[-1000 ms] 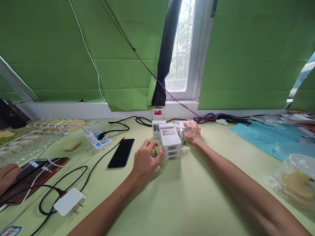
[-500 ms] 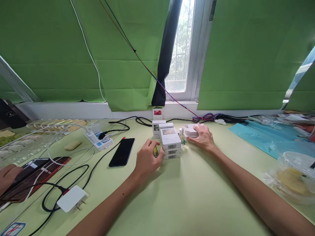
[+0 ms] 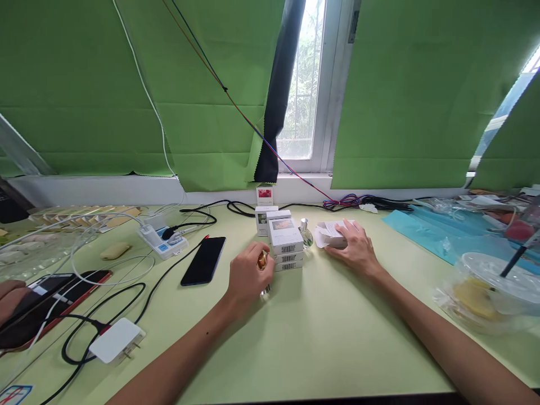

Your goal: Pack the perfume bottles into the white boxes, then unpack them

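My left hand (image 3: 250, 274) is closed around a small glass perfume bottle (image 3: 262, 260). Amber glass shows between thumb and fingers, and a shiny silver end (image 3: 265, 290) sticks out below the hand. Just right of that hand is a stack of white boxes (image 3: 287, 241) with barcodes on their front ends. A clear perfume bottle with a silver top (image 3: 306, 235) stands upright beside the stack. My right hand (image 3: 356, 247) grips a white carton (image 3: 331, 232), which lies on its side with its open end facing left.
More small white boxes (image 3: 261, 220) stand behind the stack. To the left lie a black phone (image 3: 203, 261), a power strip (image 3: 162, 241) and a white charger (image 3: 117, 341) among cables. Another person's hand (image 3: 12, 304) rests by phones. A lidded plastic cup (image 3: 481, 292) stands right.
My right hand has turned the carton, so its open end shows more. The bottle in my left hand has tipped, its silver end now showing below. The view has shifted slightly.
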`<action>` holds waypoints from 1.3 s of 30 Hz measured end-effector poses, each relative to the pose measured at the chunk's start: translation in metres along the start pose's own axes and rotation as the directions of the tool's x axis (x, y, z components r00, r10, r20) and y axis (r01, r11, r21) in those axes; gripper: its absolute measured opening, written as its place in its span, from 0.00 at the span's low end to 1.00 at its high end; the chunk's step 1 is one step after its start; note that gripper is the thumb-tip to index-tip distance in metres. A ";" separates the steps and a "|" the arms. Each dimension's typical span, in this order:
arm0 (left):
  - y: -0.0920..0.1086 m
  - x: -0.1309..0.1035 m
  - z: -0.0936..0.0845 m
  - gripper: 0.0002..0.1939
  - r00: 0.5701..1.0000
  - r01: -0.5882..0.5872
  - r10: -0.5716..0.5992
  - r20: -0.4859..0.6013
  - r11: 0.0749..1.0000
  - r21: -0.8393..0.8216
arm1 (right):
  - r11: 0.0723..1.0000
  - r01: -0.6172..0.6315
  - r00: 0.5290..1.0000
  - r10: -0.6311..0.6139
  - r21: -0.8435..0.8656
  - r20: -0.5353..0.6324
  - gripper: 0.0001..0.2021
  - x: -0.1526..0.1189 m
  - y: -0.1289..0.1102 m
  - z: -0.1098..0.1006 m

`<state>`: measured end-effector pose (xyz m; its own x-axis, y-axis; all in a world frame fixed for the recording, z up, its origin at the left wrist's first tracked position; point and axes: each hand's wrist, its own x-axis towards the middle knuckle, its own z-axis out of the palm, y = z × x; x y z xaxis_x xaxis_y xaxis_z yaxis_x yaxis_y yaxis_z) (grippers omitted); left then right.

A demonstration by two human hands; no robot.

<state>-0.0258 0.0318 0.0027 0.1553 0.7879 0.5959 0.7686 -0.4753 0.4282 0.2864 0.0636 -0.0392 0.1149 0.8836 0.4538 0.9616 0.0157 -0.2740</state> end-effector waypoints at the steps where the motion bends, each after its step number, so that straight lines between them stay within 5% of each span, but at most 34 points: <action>1: 0.000 -0.001 0.001 0.05 1.000 -0.005 0.005 -0.001 1.000 -0.001 | 1.000 -0.009 1.000 0.009 0.003 0.000 0.33 -0.001 -0.001 0.000; 17: 0.003 -0.002 0.003 0.06 0.998 -0.049 0.048 -0.029 0.999 -0.004 | 0.995 -0.072 0.974 0.054 -0.072 -0.221 0.42 -0.001 -0.014 0.018; 39: 0.009 -0.008 0.006 0.06 0.992 -0.112 0.110 -0.065 0.993 -0.029 | 0.997 -0.062 0.977 0.068 0.037 -0.201 0.34 -0.001 -0.003 0.015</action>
<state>-0.0167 0.0235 -0.0020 0.1987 0.7038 0.6820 0.7282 -0.5717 0.3779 0.2791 0.0700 -0.0518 0.2281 0.7705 0.5953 0.9426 -0.0217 -0.3331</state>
